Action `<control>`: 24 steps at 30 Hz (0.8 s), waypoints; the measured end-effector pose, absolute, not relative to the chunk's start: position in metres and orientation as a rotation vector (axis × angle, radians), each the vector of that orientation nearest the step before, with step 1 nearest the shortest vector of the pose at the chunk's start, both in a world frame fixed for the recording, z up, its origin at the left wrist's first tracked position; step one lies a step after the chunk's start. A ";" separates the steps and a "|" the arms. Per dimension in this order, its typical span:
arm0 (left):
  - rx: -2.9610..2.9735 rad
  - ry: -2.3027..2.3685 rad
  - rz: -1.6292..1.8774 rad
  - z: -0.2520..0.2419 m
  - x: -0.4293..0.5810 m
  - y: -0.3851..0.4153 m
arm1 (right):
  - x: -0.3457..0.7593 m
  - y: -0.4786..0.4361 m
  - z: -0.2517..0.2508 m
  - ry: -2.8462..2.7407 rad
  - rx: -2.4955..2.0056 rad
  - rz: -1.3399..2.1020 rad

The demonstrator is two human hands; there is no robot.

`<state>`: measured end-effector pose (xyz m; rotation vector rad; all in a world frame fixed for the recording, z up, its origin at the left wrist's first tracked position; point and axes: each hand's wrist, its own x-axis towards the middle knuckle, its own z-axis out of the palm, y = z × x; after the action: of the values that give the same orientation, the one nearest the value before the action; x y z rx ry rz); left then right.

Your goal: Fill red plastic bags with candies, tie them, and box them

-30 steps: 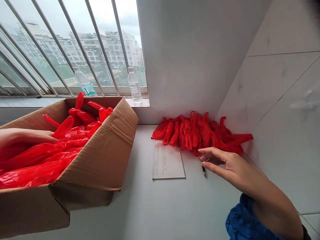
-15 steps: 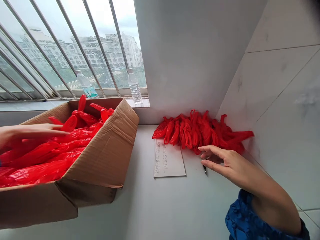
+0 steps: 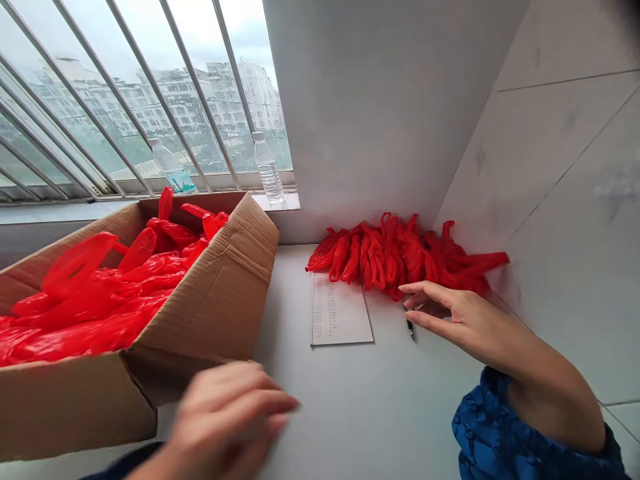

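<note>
Along the worktop's point(image 3: 350, 407) back edge, red plastic bags point(image 3: 370, 257) overlap a notepad point(image 3: 345, 313). The right hand point(image 3: 467, 320), thumb and fingers parted, could nudge the nearby pen point(image 3: 411, 329). The blurred left hand's point(image 3: 225, 420) grip I can't tell; swinging wide, it might jolt the cardboard box point(image 3: 215, 293).

Room over white table point(image 3: 350, 407) before notebook point(image 3: 347, 317); cardboard box point(image 3: 217, 293) blocks left.
</note>
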<state>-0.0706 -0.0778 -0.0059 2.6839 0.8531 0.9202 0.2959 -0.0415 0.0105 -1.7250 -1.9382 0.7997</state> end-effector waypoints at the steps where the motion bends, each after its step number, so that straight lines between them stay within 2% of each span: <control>1: 2.669 0.781 0.840 -0.029 -0.054 -0.078 | 0.295 -0.041 0.010 -1.946 -1.720 0.806; 5: 2.496 0.495 0.607 -0.117 0.013 -0.070 | 0.290 -0.041 0.007 -1.968 -1.711 0.788; 8: 2.488 0.495 0.544 -0.152 0.044 -0.052 | 0.288 -0.041 0.005 -1.949 -1.731 0.740; 17: 2.474 0.440 0.497 -0.186 0.061 -0.023 | 0.287 -0.020 -0.010 -1.951 -1.772 0.779; 24: 2.293 0.369 0.536 -0.191 0.057 -0.018 | 0.253 0.037 -0.008 -1.936 -1.621 0.695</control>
<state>0.0570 -0.0180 -0.1906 2.2934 0.3695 0.5365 0.2528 0.0371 -0.0076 -1.6206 -1.9363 0.6947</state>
